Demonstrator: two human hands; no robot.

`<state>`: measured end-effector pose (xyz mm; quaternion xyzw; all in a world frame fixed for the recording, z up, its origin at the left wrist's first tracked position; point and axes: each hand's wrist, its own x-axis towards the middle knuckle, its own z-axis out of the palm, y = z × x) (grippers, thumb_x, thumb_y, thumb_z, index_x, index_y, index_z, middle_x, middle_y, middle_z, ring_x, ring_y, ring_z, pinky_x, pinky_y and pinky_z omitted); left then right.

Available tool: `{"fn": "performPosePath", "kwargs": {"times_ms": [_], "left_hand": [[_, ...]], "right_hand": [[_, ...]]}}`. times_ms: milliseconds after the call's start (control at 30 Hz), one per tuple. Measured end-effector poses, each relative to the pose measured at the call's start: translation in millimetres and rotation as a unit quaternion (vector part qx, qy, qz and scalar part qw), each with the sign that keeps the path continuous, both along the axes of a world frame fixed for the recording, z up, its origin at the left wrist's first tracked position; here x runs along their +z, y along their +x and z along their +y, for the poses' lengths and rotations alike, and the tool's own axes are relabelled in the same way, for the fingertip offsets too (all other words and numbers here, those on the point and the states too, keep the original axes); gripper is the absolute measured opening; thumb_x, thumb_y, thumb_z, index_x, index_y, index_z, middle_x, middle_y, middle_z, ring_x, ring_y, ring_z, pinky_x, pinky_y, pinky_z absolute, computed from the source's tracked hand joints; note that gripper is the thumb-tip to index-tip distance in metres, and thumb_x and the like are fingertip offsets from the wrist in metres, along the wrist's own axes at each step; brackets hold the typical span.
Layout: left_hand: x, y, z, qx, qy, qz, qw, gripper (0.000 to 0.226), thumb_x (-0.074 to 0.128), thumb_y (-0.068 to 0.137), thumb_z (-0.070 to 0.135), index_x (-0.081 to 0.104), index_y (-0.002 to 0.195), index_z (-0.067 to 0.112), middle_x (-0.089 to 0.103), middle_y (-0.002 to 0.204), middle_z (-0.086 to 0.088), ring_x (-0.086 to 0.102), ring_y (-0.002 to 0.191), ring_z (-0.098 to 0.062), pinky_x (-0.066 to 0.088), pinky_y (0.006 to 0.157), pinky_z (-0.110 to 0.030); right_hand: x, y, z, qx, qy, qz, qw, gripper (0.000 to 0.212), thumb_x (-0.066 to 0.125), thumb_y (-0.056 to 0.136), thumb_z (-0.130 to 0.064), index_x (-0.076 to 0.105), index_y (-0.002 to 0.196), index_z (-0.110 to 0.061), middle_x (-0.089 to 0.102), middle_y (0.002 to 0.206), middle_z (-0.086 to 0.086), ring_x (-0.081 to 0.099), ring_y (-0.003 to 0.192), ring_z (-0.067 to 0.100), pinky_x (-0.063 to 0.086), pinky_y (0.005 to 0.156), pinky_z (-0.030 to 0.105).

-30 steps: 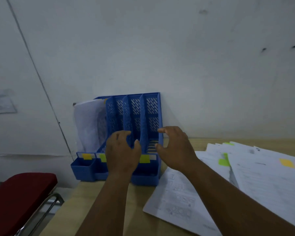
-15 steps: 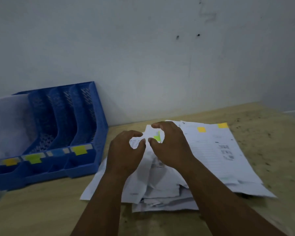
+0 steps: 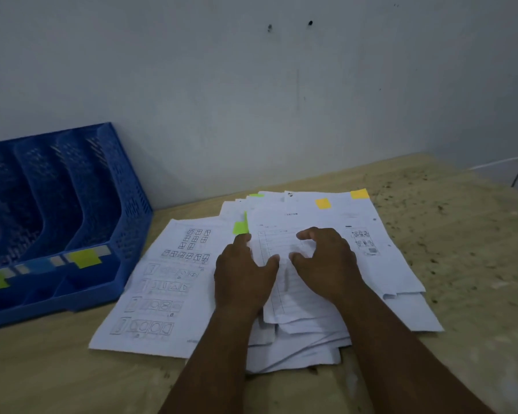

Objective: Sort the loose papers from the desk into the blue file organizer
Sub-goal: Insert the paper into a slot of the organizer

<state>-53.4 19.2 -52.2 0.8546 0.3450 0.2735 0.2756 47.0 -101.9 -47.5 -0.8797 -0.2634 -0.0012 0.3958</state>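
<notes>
Both forearms bare, no sleeves; left grip [image 3: 243, 276] & right grip [image 3: 326, 264] ungloved.

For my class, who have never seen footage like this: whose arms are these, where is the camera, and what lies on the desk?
There is no machine here. A person wears a wide-angle camera on the head, so you look forward and down along their own arms. The left hand and right hand rest on a loose pile of papers on the wooden desk; some sheets carry green and yellow sticky tabs. The fingers look loosely bent over the top sheet, and nothing is lifted yet. To the left, against the wall, stands the blue file organizer, its slots labelled with coloured tabs.
</notes>
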Motion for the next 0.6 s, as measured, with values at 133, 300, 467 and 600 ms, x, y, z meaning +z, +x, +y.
{"fn": "performPosePath", "kwargs": {"times_ms": [133,300,467,600], "left_hand": [[-3.8,0.6,1.7,-0.003,-0.011,-0.016,1.0,0.065,0.076,0.079,0.049,0.052,0.135,0.026,0.07,0.11,0.005,0.066,0.104,-0.019,0.055,0.091,-0.042],[-0.4,-2.4,1.7,-0.014,-0.035,-0.063,0.997,0.051,0.079,0.084,0.022,0.06,0.131,0.024,0.067,0.086,0.013,0.066,0.081,-0.006,0.055,0.084,-0.031],[-2.0,-0.6,3.2,-0.008,-0.044,-0.095,0.995,0.026,0.074,0.088,0.024,0.068,0.113,0.026,0.066,0.074,0.014,0.063,0.075,0.001,0.053,0.077,-0.025],[-3.1,0.7,4.9,-0.009,-0.035,-0.103,0.994,0.008,0.066,0.095,0.028,0.069,0.088,0.025,0.067,0.078,0.017,0.062,0.078,0.002,0.048,0.072,-0.022]], "right_hand": [[-0.5,2.0,4.4,-0.002,-0.041,0.002,0.999,0.045,0.071,0.082,-0.046,0.059,0.125,-0.036,0.053,0.137,-0.006,0.049,0.128,0.022,0.039,0.106,0.042],[-0.1,2.6,8.5,0.002,-0.09,0.009,0.996,0.05,0.07,0.082,-0.052,0.057,0.128,-0.037,0.05,0.14,-0.003,0.043,0.132,0.024,0.034,0.107,0.041],[3.7,-0.5,10.3,-0.002,-0.099,0.016,0.995,0.052,0.07,0.082,-0.054,0.056,0.129,-0.037,0.048,0.141,-0.002,0.04,0.134,0.025,0.032,0.108,0.042],[8.2,-3.7,8.5,-0.017,-0.104,0.021,0.994,0.055,0.071,0.08,-0.057,0.055,0.13,-0.038,0.046,0.142,0.0,0.039,0.134,0.027,0.032,0.109,0.044]]}}
